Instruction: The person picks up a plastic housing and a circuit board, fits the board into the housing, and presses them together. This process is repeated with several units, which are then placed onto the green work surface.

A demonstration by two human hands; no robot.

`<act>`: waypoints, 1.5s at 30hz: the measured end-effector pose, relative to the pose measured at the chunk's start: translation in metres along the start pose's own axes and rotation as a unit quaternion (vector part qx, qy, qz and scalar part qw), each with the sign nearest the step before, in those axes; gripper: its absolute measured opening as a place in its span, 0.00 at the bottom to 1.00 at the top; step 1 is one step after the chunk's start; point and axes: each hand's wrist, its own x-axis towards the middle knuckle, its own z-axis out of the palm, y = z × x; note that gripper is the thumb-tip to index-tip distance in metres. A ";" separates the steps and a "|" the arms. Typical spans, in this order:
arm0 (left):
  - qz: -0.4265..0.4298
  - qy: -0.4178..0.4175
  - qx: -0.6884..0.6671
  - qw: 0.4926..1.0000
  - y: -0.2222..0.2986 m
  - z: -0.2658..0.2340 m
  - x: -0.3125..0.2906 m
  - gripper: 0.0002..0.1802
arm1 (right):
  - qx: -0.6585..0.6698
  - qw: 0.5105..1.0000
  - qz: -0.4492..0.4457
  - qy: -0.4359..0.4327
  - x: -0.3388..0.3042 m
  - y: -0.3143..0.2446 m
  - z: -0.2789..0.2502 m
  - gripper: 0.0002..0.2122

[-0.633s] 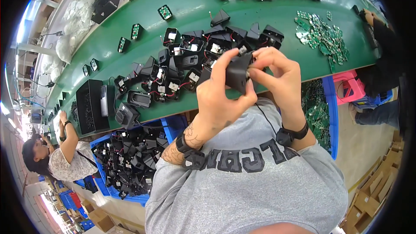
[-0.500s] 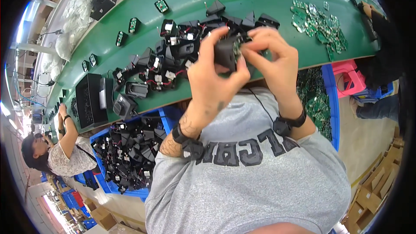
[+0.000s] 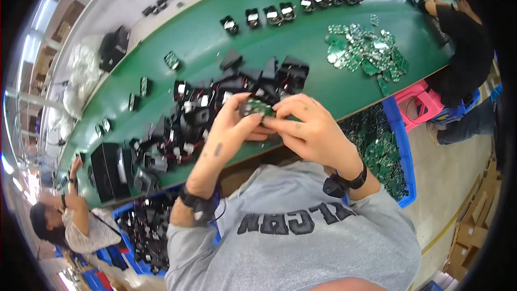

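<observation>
Between my hands, above the table's near edge, is a black plastic housing with a green circuit board (image 3: pixel 257 108) showing on its upper side. My left hand (image 3: pixel 232 124) grips it from the left, thumb along the near side. The fingers of my right hand (image 3: pixel 306 126) are pinched at its right end; whether they hold the housing or a small part there is hard to see. Just beyond lies a heap of black housings (image 3: pixel 202 113) with red wires and white connectors. A pile of loose green circuit boards (image 3: pixel 369 51) lies farther right.
Black units stand in a row (image 3: pixel 285 12) along the green table (image 3: pixel 215 35). A black box (image 3: pixel 107 172) sits at left. Blue bins (image 3: pixel 405 175) below hold boards and housings. One co-worker (image 3: pixel 75 213) works at left, another (image 3: pixel 458 37) at far right, near a pink stool (image 3: pixel 412 105).
The view has shifted, so the table things sit farther left. The housing has been turned so its board faces up, and both hands are lower in the picture.
</observation>
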 end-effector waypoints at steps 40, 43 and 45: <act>-0.105 -0.083 -0.326 0.936 0.052 -0.038 0.115 0.29 | 0.459 0.750 0.412 0.241 0.035 0.099 -0.002 0.06; -0.111 -0.060 -0.255 0.959 0.043 -0.020 0.093 0.35 | 0.528 0.724 0.383 0.224 0.041 0.091 0.005 0.04; -0.066 -0.036 -0.250 0.965 0.026 -0.015 0.076 0.37 | 0.552 0.713 0.378 0.208 0.047 0.083 0.007 0.04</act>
